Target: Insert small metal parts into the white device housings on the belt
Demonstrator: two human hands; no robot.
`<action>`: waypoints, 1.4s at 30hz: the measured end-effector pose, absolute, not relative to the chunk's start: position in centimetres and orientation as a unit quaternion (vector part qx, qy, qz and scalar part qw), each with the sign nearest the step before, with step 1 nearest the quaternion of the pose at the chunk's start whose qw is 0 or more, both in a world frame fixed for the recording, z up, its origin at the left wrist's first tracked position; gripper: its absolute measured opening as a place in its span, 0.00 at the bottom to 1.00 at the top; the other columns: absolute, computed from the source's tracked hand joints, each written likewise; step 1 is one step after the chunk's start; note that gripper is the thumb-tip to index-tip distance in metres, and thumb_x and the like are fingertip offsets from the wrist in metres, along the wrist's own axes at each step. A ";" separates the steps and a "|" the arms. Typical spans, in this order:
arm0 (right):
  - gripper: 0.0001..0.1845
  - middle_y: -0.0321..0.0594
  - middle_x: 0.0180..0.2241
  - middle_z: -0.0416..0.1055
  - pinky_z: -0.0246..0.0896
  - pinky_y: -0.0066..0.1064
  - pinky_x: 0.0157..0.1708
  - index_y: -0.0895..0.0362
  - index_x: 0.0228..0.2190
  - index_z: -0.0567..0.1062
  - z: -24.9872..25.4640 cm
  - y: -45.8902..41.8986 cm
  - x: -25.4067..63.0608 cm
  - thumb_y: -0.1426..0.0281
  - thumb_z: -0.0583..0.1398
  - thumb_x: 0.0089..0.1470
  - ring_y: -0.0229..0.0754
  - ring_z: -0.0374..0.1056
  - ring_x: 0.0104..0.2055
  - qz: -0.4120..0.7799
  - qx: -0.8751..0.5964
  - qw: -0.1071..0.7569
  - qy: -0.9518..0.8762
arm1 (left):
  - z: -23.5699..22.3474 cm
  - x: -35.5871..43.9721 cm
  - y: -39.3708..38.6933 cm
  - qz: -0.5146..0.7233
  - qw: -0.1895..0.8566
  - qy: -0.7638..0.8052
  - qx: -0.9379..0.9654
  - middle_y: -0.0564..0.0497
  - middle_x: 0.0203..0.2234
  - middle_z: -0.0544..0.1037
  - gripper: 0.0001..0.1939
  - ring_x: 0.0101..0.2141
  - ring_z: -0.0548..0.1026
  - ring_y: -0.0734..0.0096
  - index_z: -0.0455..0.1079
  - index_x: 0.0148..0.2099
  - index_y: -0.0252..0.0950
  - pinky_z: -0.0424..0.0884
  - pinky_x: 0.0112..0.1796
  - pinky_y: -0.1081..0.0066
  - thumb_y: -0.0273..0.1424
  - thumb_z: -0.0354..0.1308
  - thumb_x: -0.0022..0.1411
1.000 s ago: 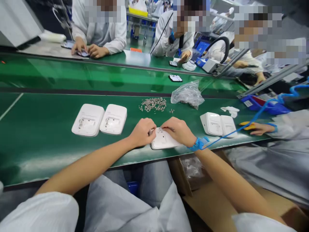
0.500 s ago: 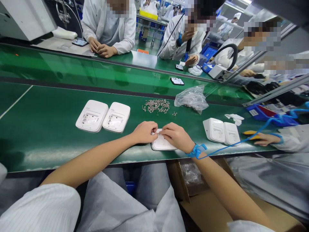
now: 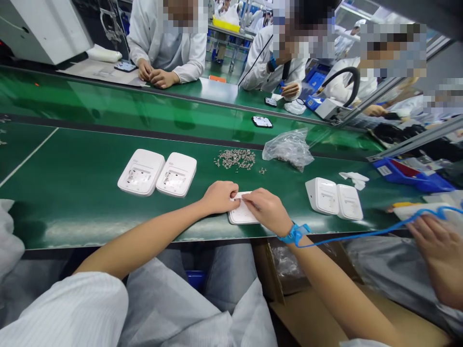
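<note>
My left hand (image 3: 219,196) and my right hand (image 3: 265,209) both rest on a white plastic housing (image 3: 240,215) at the near edge of the green belt (image 3: 72,193). Fingers of both hands are curled and pinched together at the housing's top edge. What they pinch is too small to name. My right wrist wears a blue strap (image 3: 295,233) with a blue coiled cord (image 3: 361,232) running right. A heap of small metal parts (image 3: 235,158) lies just beyond the housing.
Two white housings (image 3: 158,172) lie side by side to the left, two more (image 3: 334,196) to the right. A clear plastic bag (image 3: 287,148) sits behind. A neighbour's hand (image 3: 437,250) is at the right. Several people work across the far belt. A cardboard box (image 3: 318,308) stands below.
The view has shifted slightly. My hands stay on the housing, pinching at its top edge. The neighbour's hand at the right has pulled back off the belt toward the near side.
</note>
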State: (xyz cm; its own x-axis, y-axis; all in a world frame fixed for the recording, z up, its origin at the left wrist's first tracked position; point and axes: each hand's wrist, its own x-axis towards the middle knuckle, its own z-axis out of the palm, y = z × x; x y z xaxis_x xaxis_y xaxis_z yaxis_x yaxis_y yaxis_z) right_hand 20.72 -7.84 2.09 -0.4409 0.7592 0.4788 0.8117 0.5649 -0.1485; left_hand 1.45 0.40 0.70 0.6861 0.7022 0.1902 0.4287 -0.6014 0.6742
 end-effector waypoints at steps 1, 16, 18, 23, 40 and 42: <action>0.09 0.43 0.34 0.76 0.68 0.35 0.38 0.57 0.41 0.78 2.0 -7.9 20.7 0.74 0.57 0.64 0.44 0.70 0.38 -0.058 -0.459 0.259 -0.848 | 0.7 1.4 0.4 0.224 0.308 0.328 0.865 0.55 0.23 0.67 0.11 0.27 0.63 0.71 0.58 0.25 0.38 0.52 0.28 0.68 0.32 0.58 0.51; 0.07 0.39 0.34 0.77 0.69 0.35 0.39 0.54 0.39 0.78 2.1 -8.4 20.0 0.75 0.61 0.59 0.42 0.71 0.38 -0.065 -0.485 0.436 -0.755 | 0.8 1.3 1.0 0.215 0.351 0.317 0.855 0.56 0.22 0.68 0.11 0.26 0.62 0.73 0.59 0.25 0.37 0.53 0.28 0.70 0.32 0.60 0.52; 0.06 0.38 0.35 0.77 0.70 0.37 0.41 0.53 0.37 0.78 1.7 -8.4 20.4 0.74 0.64 0.57 0.42 0.72 0.38 -0.068 -0.513 0.528 -0.674 | 0.7 1.3 0.9 0.216 0.344 0.314 0.858 0.56 0.22 0.67 0.11 0.26 0.62 0.73 0.58 0.25 0.37 0.52 0.29 0.70 0.31 0.59 0.51; 0.11 0.36 0.29 0.73 0.69 0.35 0.37 0.58 0.33 0.75 -1.0 -6.6 24.1 0.66 0.67 0.48 0.40 0.71 0.32 -0.004 -0.611 0.713 -0.344 | 0.7 1.1 0.6 0.225 0.327 0.307 0.865 0.56 0.23 0.66 0.09 0.26 0.61 0.73 0.56 0.26 0.38 0.53 0.29 0.69 0.29 0.56 0.49; 0.11 0.38 0.25 0.73 0.64 0.34 0.31 0.57 0.31 0.76 -3.9 -4.9 25.3 0.64 0.61 0.47 0.42 0.69 0.28 0.084 -0.711 0.569 -0.405 | 2.4 -2.8 -4.8 0.088 0.148 0.404 0.898 0.51 0.28 0.74 0.13 0.29 0.69 0.69 0.63 0.27 0.37 0.53 0.32 0.66 0.38 0.54 0.60; 0.10 0.38 0.26 0.74 0.64 0.35 0.33 0.56 0.31 0.77 -3.1 -3.6 24.4 0.63 0.61 0.50 0.42 0.68 0.28 0.101 -0.693 0.483 -0.525 | 2.7 -4.4 -5.8 0.073 0.130 0.445 0.883 0.51 0.28 0.75 0.13 0.30 0.71 0.68 0.64 0.27 0.37 0.52 0.32 0.65 0.38 0.54 0.61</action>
State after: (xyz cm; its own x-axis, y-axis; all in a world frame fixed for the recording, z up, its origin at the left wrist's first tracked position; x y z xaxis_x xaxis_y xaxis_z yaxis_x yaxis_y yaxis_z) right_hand 24.39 -3.58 -3.13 0.4276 0.8257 0.3678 0.6302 0.0194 -0.7762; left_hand -4.41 -5.78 2.73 0.5939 0.8044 0.0135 0.7664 -0.5707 0.2949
